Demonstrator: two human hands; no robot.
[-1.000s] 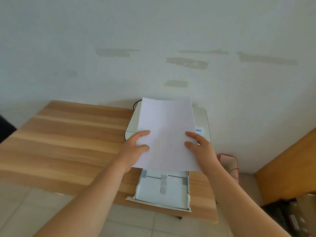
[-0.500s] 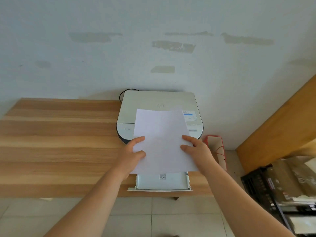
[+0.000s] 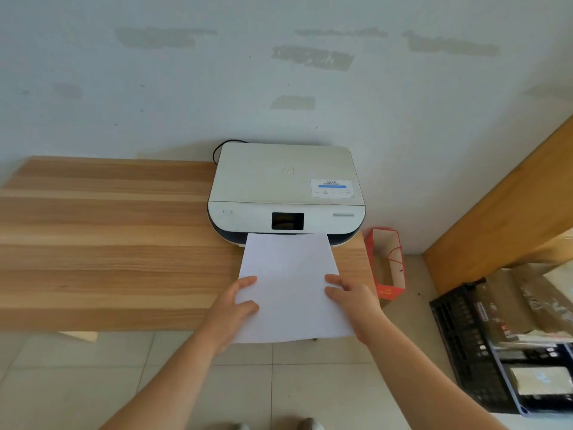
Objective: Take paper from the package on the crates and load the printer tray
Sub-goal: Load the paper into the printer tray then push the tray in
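Paper (image 3: pixel 290 283) is out of the package and pinched at its near corners by both hands, left (image 3: pixel 237 305) and right (image 3: pixel 352 301), its far edge at the printer (image 3: pixel 286 187) mouth. Seating it in the hidden tray remains.

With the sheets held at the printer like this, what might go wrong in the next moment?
The paper covers the tray completely, so its far edge may miss the slot under the printer and buckle. The left hand and right hand grip only the near half, so the far end could sag.
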